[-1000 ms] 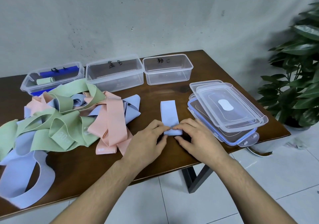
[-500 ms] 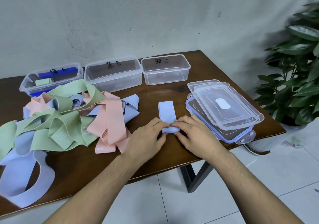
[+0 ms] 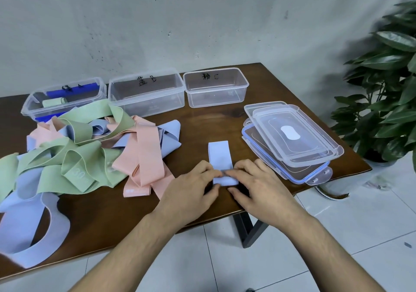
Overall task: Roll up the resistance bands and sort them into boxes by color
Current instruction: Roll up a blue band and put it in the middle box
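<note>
— Where is the light blue band (image 3: 219, 154) lying?

— Flat on the wooden table (image 3: 94, 215), near the front edge, between the band pile (image 3: 74, 147) and the stacked lids (image 3: 290, 134).

— And the hands?

— The left hand (image 3: 191, 192) and right hand (image 3: 261, 190) are both pinching its rolled near end, fingertips curling over the top, thumbs underneath. The unrolled length is stretching away toward the clear boxes (image 3: 216, 87).

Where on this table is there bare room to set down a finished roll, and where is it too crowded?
Bare wood shows between the band pile, the boxes B and C and the lid stack, beyond the blue band both hands are rolling. More lies along the near edge, left of the left hand. The table's left half is crowded.
</note>
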A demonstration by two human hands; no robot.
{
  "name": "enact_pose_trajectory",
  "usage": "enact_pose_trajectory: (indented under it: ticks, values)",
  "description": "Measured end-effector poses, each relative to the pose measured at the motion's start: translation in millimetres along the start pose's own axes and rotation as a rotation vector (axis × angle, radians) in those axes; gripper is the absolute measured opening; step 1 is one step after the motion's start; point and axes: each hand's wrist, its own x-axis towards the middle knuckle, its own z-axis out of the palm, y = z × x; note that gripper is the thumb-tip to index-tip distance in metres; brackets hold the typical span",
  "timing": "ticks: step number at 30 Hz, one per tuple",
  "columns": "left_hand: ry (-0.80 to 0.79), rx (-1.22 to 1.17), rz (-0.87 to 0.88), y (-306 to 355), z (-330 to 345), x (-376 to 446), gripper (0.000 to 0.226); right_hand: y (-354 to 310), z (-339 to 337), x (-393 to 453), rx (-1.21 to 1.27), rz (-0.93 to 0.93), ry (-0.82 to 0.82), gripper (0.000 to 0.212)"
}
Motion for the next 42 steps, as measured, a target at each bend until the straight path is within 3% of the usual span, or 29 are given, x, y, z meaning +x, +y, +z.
enact_pose_trajectory:
  ticks: [8, 21, 30, 42]
  values:
    - [0.003, -0.015, 0.029, -2, 0, 0, 0.030, 0, 2, 5, 0.095, 0.025, 0.029, 0.026]
    - [0.080, -0.055, 0.017, -3, 4, 4, 0.022, 3, 0, 8, 0.066, 0.034, -0.014, 0.033]
    - [0.088, -0.062, 0.037, -1, 1, 6, 0.024, 7, 0, 15, 0.104, 0.058, 0.009, 0.023]
    - [0.104, 0.004, 0.017, -9, 5, 15, 0.026, 13, -5, 24, 0.084, 0.058, -0.076, 0.032]
